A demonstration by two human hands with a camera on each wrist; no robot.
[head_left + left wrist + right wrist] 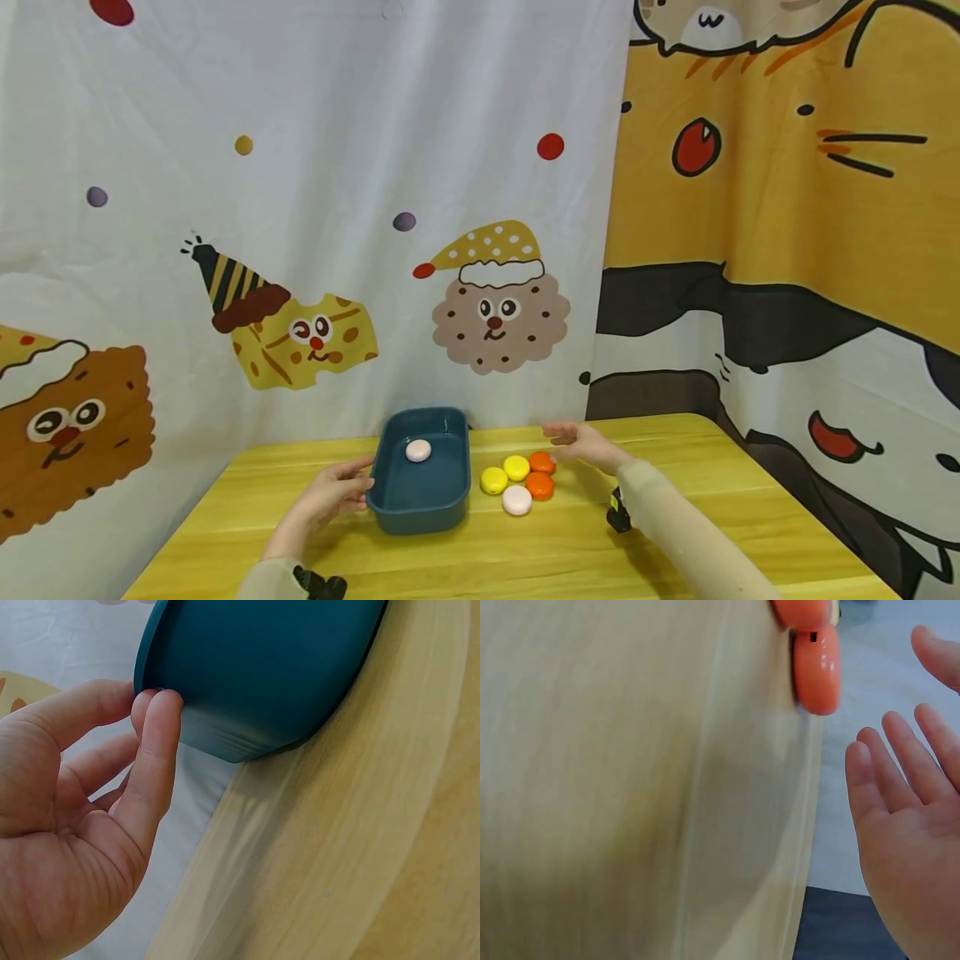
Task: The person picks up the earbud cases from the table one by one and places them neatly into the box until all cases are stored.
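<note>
A dark teal rectangular tub (420,517) stands on the table with one pale pink round disc (418,451) inside. My left hand (337,492) is at the tub's left side. In the left wrist view, the thumb and fingers of that hand (82,802) pinch the tub's rim (142,656). My right hand (588,446) hovers above the table with fingers extended, holding nothing. Just left of it lie glossy rounded discs: two orange (540,485), two yellow (494,481) and one pale pink (517,500). In the right wrist view, the orange discs (817,671) sit apart from the outstretched fingers (911,761).
The wood-grain table (570,558) meets a white printed curtain (315,167) at its back edge. A yellow, black and white printed curtain (750,225) hangs at the right. Dark cameras (618,512) are strapped to both wrists.
</note>
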